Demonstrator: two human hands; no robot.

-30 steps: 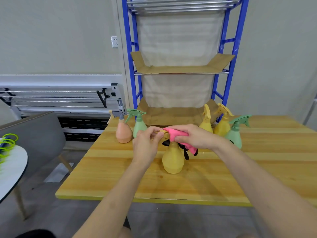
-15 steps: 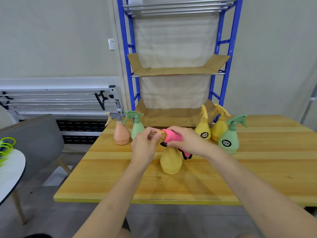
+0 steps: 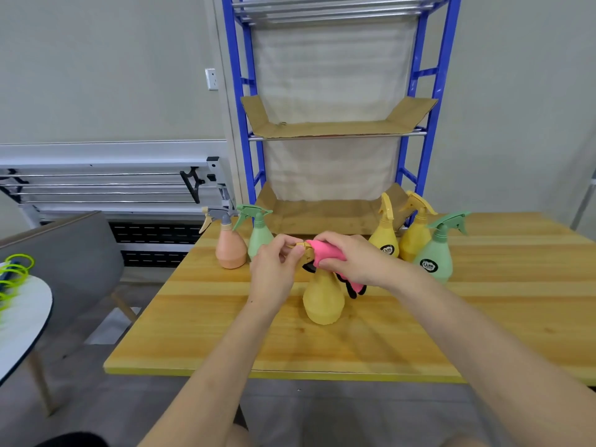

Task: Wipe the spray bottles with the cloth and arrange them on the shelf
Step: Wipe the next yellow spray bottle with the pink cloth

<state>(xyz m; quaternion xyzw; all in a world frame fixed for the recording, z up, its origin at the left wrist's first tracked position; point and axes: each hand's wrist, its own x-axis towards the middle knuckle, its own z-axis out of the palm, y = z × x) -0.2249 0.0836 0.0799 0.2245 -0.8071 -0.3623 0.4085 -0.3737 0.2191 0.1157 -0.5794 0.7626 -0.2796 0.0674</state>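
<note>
A yellow spray bottle [image 3: 323, 300] stands upright in the middle of the wooden table [image 3: 371, 337]. My left hand [image 3: 274, 271] pinches its spray head at the nozzle. My right hand [image 3: 353, 258] grips a pink cloth [image 3: 325, 253] wrapped over the top of that spray head; a black-edged end of the cloth hangs down beside the bottle. Behind stand an orange bottle [image 3: 229, 245], a green bottle [image 3: 259, 235], two yellow bottles [image 3: 385, 235] [image 3: 416, 233] and a second green bottle [image 3: 435, 253]. The blue shelf [image 3: 246, 124] rises behind the table, with cardboard on its levels.
A grey chair [image 3: 74, 262] stands left of the table. A white round table [image 3: 22, 321] with green rings on it is at the far left edge. A folded metal frame [image 3: 113, 185] leans along the wall at the left.
The view has tilted down slightly, so everything sits a little higher in frame. My right hand has shifted the pink cloth slightly along the spray head; my left hand keeps its pinch.
</note>
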